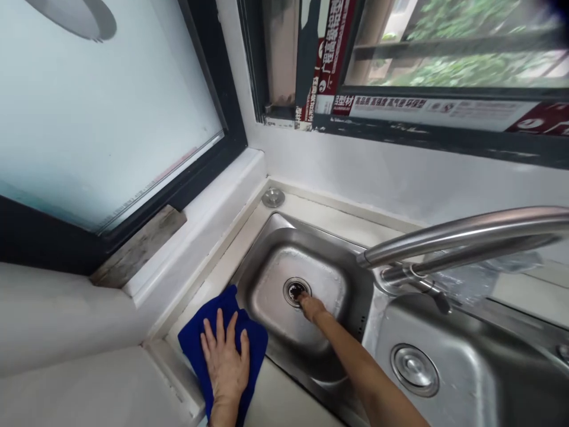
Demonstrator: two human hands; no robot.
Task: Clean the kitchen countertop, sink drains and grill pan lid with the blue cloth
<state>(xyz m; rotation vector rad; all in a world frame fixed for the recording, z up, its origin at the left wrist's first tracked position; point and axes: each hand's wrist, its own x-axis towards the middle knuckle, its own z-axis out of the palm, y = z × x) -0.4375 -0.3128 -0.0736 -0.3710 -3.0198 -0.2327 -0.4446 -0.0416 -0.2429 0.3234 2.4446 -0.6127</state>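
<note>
My left hand (226, 362) lies flat with spread fingers on a dark blue cloth (191, 338). This cloth rests on the pale counter at the left rim of the sink. Down in the left basin (275, 273) of the steel double sink, my right hand (312, 307) reaches to the drain opening (291, 283). Its fingers are drawn together at the drain's edge, beside something dark in the hole. What the fingertips hold, if anything, cannot be made out. On the counter's back corner sits a round metal drain strainer (273, 197).
A steel faucet (444, 237) arches in from the right, above the divider. The right basin (466, 356) has a metal drain stopper (414, 369) in its drain. Clear plastic (471, 279) lies behind the faucet. A wooden piece (137, 246) rests on the left ledge, below the dark-framed glass.
</note>
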